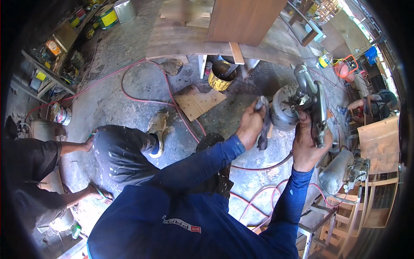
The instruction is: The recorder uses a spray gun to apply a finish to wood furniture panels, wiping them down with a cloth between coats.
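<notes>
My right hand [311,144] is wrapped round the handle of a metal spray gun [320,108], held up off the floor at the right. Against the gun's left side is a rounded grey metal cup [283,113]; whether it is joined to the gun is hard to see. My left hand [251,126] pinches a dark, crumpled rag [264,131], which hangs down just left of the cup. Blue sleeves cover both my forearms.
Red hose [148,101] loops over the concrete floor near a cardboard piece [199,102] and a yellow bucket [222,77]. Ahead stands a wooden panel [246,21]. A compressor tank [336,172] is at right. One person [34,172] sits at left; another [374,103] is far right.
</notes>
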A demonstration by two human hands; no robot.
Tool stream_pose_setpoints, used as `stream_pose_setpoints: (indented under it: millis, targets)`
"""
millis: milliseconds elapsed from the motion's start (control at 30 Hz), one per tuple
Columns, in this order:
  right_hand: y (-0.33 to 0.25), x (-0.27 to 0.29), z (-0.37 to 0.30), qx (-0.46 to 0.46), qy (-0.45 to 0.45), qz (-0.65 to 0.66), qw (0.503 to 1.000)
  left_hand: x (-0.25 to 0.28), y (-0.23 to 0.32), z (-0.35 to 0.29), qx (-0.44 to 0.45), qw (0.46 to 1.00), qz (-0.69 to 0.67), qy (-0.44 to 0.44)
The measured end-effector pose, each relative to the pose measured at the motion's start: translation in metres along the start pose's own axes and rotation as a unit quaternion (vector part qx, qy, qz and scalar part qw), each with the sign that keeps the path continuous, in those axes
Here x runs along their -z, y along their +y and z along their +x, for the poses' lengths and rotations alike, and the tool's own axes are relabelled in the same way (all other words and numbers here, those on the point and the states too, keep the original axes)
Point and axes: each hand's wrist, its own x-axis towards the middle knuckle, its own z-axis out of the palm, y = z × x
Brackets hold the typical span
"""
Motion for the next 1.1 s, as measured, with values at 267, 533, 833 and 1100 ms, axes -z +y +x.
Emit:
stream_pose_setpoints:
  millis: [267, 533, 833, 1100]
  targets:
    - [0.063, -0.026, -0.053, 0.017, -0.168, 0.0, 0.986, 0.047, -0.078, 0.001, 0.04, 0.98, 0.164, 0.108]
    - [0.088, -0.089, -0.098, 0.071, -0.138, 0.022, 0.988, 0.07, -0.103, 0.029, -0.242, 0.954, 0.129, 0.124]
    - [0.084, -0.142, -0.088, 0.227, -0.09, -0.022, 0.969, 0.195, 0.016, 0.018, -0.158, 0.911, 0.38, 0.027]
    - [0.126, -0.176, -0.075, 0.319, -0.014, -0.014, 0.948, 0.181, 0.011, 0.045, -0.084, 0.995, -0.009, 0.048]
